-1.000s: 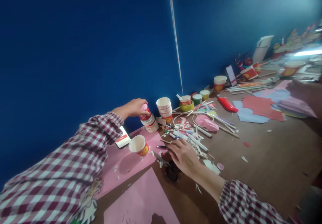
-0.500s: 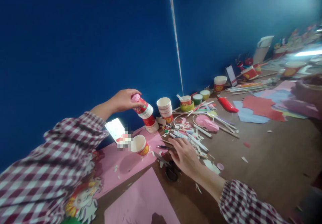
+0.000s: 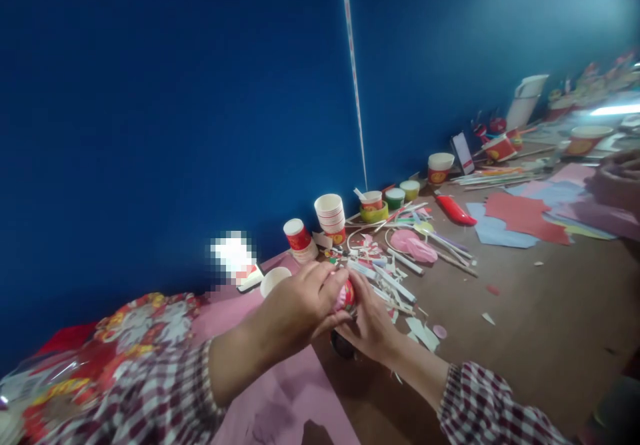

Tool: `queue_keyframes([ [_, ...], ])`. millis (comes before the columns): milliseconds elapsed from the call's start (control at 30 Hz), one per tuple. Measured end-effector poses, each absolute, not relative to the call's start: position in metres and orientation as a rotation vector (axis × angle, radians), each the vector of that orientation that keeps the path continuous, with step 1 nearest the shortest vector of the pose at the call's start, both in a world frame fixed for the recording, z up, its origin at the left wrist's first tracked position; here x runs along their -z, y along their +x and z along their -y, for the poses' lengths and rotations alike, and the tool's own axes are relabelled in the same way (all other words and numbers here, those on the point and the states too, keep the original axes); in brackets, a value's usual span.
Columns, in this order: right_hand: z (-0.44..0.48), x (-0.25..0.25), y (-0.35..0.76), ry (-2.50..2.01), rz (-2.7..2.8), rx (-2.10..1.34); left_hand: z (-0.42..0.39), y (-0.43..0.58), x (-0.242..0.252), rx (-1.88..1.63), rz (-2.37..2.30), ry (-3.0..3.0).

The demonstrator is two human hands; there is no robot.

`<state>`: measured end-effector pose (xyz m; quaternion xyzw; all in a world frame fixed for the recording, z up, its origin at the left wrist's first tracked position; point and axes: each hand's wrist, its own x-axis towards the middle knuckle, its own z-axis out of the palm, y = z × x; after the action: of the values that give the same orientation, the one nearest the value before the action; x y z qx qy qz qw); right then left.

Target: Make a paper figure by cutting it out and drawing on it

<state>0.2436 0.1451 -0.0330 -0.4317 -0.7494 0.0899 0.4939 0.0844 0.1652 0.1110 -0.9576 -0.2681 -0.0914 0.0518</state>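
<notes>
Between my two hands is a small red cup with pink on it (image 3: 345,295), mostly covered by fingers. My left hand (image 3: 310,298) wraps round it from the left, and my right hand (image 3: 370,315) closes on its right side. Partly behind my left wrist, a white-rimmed paper cup (image 3: 276,281) stands on pink paper (image 3: 300,388). Beyond it are a red upside-down cup on stacked cups (image 3: 299,237) and a taller stack of paper cups (image 3: 330,215). Black scissor handles (image 3: 343,343) show under my hands.
Paper scraps and white marker-like sticks (image 3: 395,283) lie right of my hands. Farther right are a red cutter (image 3: 455,210) and torn red paper (image 3: 525,215). A lit phone (image 3: 250,277) leans at the left, near colourful cutouts (image 3: 150,325).
My left hand has lifted the decorated cup off the stack and carried it right and nearer. My right hand has risen from the table and now closes on the cup too.
</notes>
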Motion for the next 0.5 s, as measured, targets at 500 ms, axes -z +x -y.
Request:
queue_keyframes([
  [500,-0.146,0.014,0.243,-0.875,1.434,-1.076,-0.205,0.073,-0.132,0.882,1.855,-2.911],
])
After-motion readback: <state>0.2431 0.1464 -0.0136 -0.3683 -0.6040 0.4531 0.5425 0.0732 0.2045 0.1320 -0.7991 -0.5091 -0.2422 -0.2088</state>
